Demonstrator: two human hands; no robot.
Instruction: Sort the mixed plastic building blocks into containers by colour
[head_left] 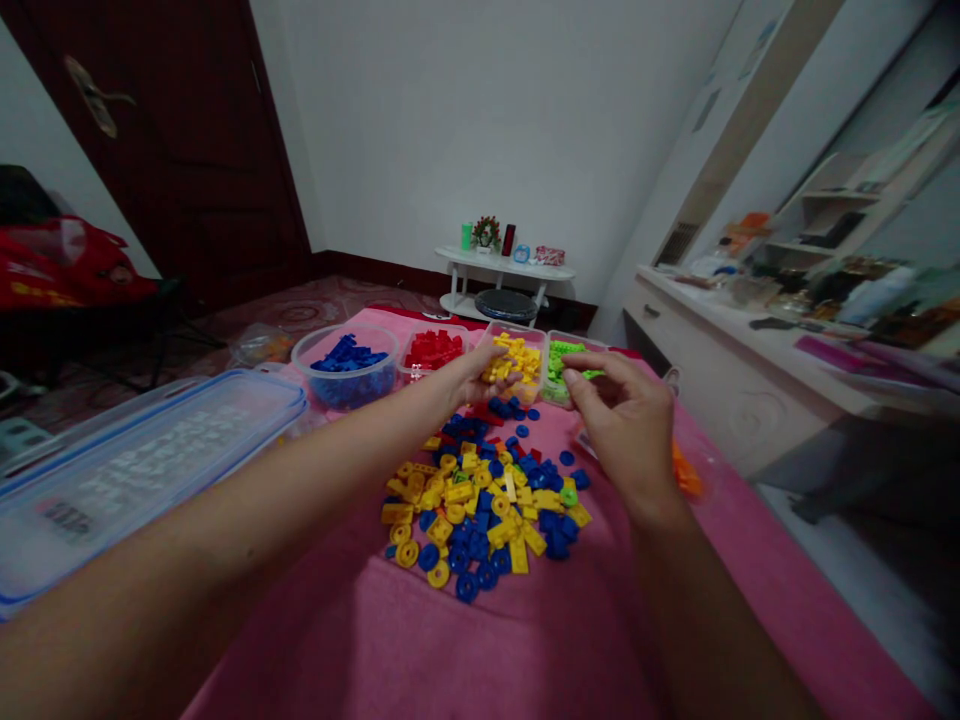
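Note:
A heap of small yellow and blue plastic pieces (484, 505) lies on a pink cloth (465, 640). My left hand (474, 372) reaches to the clear tub of yellow pieces (525, 352) and is closed on yellow pieces at its near rim. My right hand (626, 425) hovers by the tub of green pieces (559, 365), thumb and forefinger pinched; what they hold is too small to make out. A round tub of blue pieces (346, 370) and a tub of red pieces (433, 350) stand to the left.
A large clear box with a blue-edged lid (135, 460) sits at the left. Orange pieces (686, 472) lie behind my right wrist. A white dresser (720, 350) runs along the right, a small white table (504, 272) stands by the far wall, and a dark door (172, 140) is at the left.

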